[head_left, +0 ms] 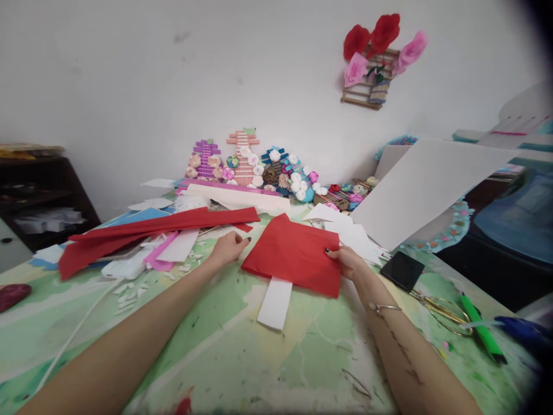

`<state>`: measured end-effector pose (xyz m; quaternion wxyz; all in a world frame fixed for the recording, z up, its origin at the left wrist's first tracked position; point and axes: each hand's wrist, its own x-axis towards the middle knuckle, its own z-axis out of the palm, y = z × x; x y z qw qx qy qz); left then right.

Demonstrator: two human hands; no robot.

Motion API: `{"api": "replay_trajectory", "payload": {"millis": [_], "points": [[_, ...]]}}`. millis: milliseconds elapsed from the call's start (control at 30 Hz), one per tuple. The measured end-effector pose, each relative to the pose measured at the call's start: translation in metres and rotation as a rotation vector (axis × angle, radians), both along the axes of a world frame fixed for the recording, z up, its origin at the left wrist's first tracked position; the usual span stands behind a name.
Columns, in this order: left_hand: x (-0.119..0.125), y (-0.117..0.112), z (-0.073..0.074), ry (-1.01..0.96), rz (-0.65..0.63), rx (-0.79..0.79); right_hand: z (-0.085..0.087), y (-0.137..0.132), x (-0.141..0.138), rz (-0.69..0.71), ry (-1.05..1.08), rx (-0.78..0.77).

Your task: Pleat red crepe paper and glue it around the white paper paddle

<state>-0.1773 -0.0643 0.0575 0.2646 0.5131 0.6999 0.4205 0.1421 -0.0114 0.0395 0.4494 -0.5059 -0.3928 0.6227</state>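
Observation:
A folded piece of red paper (294, 253) lies in front of me on the table, its layers slightly uneven at the top. From under its lower edge sticks out a white paper strip (275, 302). My right hand (348, 260) pinches the red paper at its right edge, thumb on top. Just off the paper's left edge is my left hand (231, 246), its fingers curled together and nothing visible in them. A longer red paper sheet (159, 230) lies loosely folded behind my left hand, over other craft materials.
On the right are a black square object (402, 271), gold-handled scissors (444, 314) and a green marker (481, 325). A large white board (423, 190) leans at the back right. White scraps (129, 294) lie at left. Flower-decorated stick crafts (246, 158) stand against the wall.

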Motion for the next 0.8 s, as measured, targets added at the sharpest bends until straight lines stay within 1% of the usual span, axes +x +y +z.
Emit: {"api": "replay_trajectory", "payload": {"millis": [33,67,133,200,267,333,433,567,667,733,800], "points": [[0.000,0.002,-0.004,-0.109,-0.011,-0.011,0.001,0.000,0.000,0.003,0.011,0.009],[0.000,0.003,-0.007,-0.205,-0.051,-0.022,0.003,0.000,0.000,0.007,0.022,0.016],[0.004,0.001,-0.009,-0.386,-0.179,-0.032,0.005,-0.001,0.000,0.015,0.039,0.023],[0.010,-0.003,-0.007,-0.628,-0.296,-0.055,0.007,-0.002,-0.001,0.023,0.055,0.030],[0.014,-0.008,-0.004,-0.817,-0.341,-0.083,0.010,-0.004,-0.002,0.032,0.073,0.046],[0.017,-0.011,-0.001,-0.907,-0.357,-0.100,0.013,-0.007,-0.002,0.037,0.092,0.067],[0.018,-0.013,0.003,-0.915,-0.379,-0.099,0.018,-0.010,-0.002,0.035,0.104,0.089],[0.019,-0.015,0.007,-0.893,-0.371,-0.113,0.022,-0.010,0.001,0.008,0.102,0.104],[0.018,-0.018,0.007,-0.860,-0.455,-0.143,0.023,-0.009,0.004,-0.020,0.107,0.109],[0.016,-0.018,0.006,-0.799,-0.525,-0.165,0.023,-0.008,0.007,-0.042,0.110,0.110],[0.014,-0.017,0.004,-0.729,-0.570,-0.194,0.023,-0.006,0.011,-0.066,0.109,0.111]]}}
